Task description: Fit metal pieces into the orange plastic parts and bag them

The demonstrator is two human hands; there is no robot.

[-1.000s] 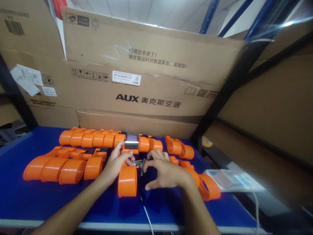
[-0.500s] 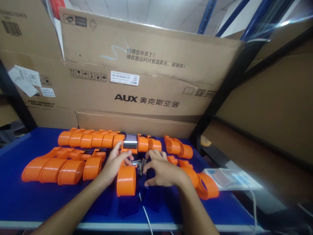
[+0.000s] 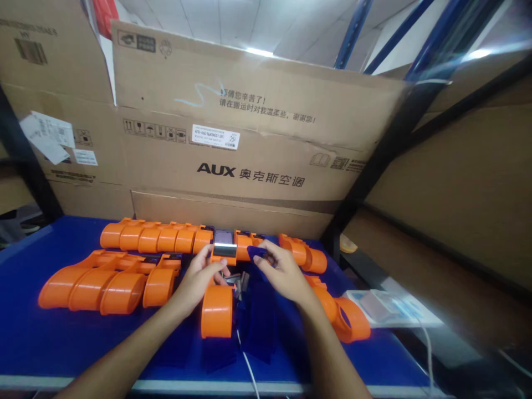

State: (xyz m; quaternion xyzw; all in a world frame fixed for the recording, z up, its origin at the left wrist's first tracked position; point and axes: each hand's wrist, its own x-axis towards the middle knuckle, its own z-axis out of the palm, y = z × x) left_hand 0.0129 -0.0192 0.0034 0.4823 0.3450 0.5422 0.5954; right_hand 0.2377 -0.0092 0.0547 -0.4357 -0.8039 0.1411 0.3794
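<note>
My left hand [image 3: 204, 278] is closed round the lower left side of an orange tape dispenser [image 3: 225, 259] that has a metal serrated edge and a dark plate. In my right hand [image 3: 282, 270] a small dark blue piece [image 3: 256, 252] is pinched between thumb and fingers, just right of that dispenser. An orange ring part [image 3: 216, 311] stands below my left hand. Beside it lie small metal pieces [image 3: 238, 281], partly hidden. Dark blue flat pieces [image 3: 260, 321] lie on the blue table below my right hand.
Rows of orange dispensers [image 3: 158, 238] line the back and left of the blue table [image 3: 137, 349]. More orange parts [image 3: 352, 318] lie at the right, beside a white tray [image 3: 419, 317]. Large cardboard [image 3: 249, 205] stands behind. A white cable [image 3: 248, 363] crosses the front edge.
My right hand has risen from the dark blue pieces and metal parts, and now holds a dark blue piece near the dispenser. My left hand has barely moved.
</note>
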